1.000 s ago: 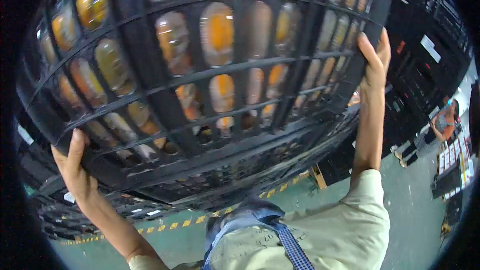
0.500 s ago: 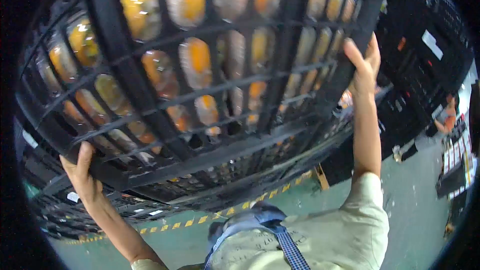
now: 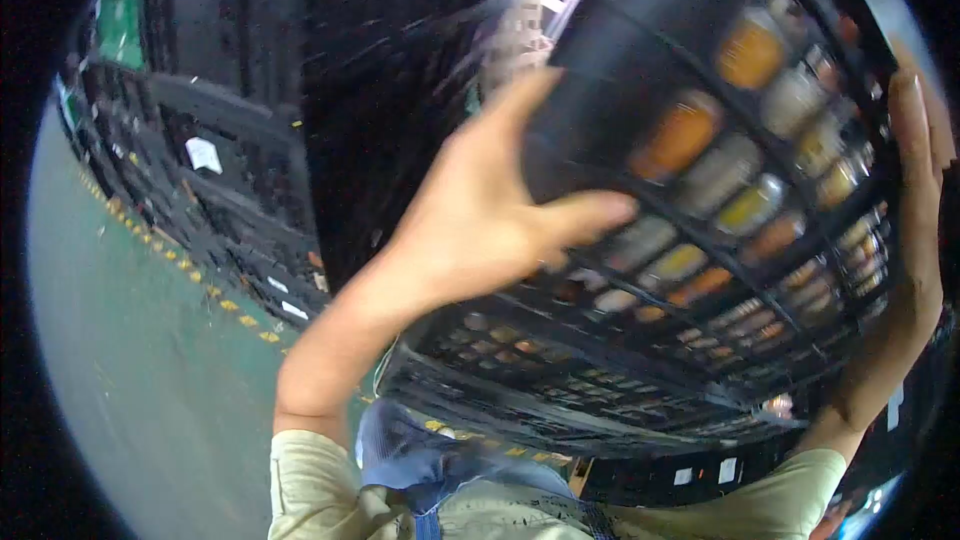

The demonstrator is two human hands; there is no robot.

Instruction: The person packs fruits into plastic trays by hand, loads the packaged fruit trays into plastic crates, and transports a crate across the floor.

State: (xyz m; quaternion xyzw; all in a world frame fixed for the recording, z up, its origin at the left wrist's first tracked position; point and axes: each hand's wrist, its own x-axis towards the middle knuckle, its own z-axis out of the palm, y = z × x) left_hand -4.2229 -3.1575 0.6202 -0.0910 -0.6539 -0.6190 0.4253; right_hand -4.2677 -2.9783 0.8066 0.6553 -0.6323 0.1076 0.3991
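Observation:
A black slatted plastic crate (image 3: 640,55) fills the upper right of the head view. It is tilted, and clear-wrapped orange, yellow and pale packs (image 3: 683,132) show through its openings. My left hand (image 3: 475,215) grips the near left corner, its thumb on the slatted face and its other fingers partly hidden along the side. My right hand (image 3: 912,125) holds the opposite side at the far right edge of the view, fingers pointing up. Motion smears both the crate and the left hand.
Below the held crate is another black crate (image 3: 560,390) with similar contents. Tall stacks of black crates (image 3: 235,130) with white labels stand at left, one green crate (image 3: 120,25) among them. Yellow-and-black floor tape (image 3: 230,305) runs along their base on the green floor (image 3: 130,340).
The view has swung round, and the held crate now sits further right and at a different tilt. Both hands stay on it. The crate stacks and floor at left have come into view.

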